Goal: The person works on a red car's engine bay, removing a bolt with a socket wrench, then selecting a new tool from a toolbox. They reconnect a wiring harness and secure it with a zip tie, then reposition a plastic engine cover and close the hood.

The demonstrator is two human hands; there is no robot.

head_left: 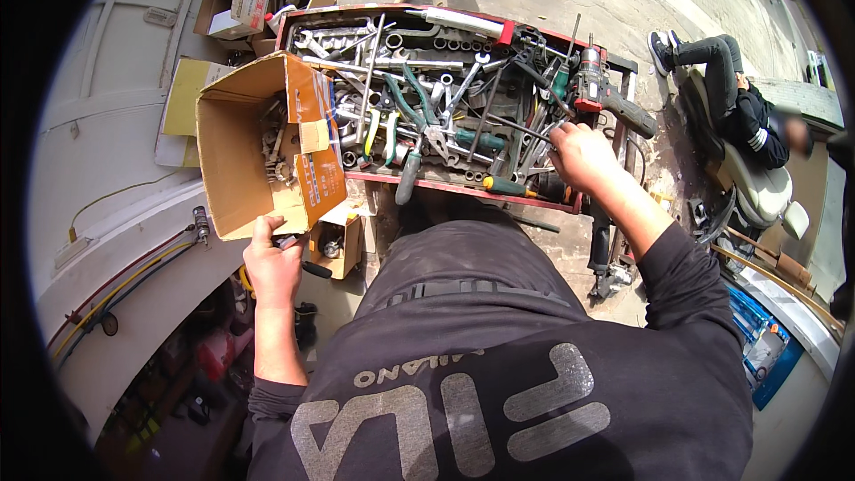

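My left hand (pixel 274 263) is closed at the lower edge of an open cardboard box (pixel 236 174). A dark-handled tool (pixel 316 269) sticks out from that hand; its other end is hidden. Inside the box lie small metal parts (pixel 278 147). My right hand (pixel 583 158) is closed over the right part of a red tool tray (pixel 427 183), at the end of a long thin dark rod (pixel 519 128); the rod's handle, if any, is hidden by my fingers. Around it lie pliers (pixel 436 140), a green-handled screwdriver (pixel 512 187) and several wrenches (pixel 472 80).
A cordless power tool (pixel 614 100) lies on the tray's right end. Beneath the tray's left side stands a small carton (pixel 337 249). More cartons (pixel 240 0) sit at the far left by a white door. A person (pixel 739 93) sits at the right.
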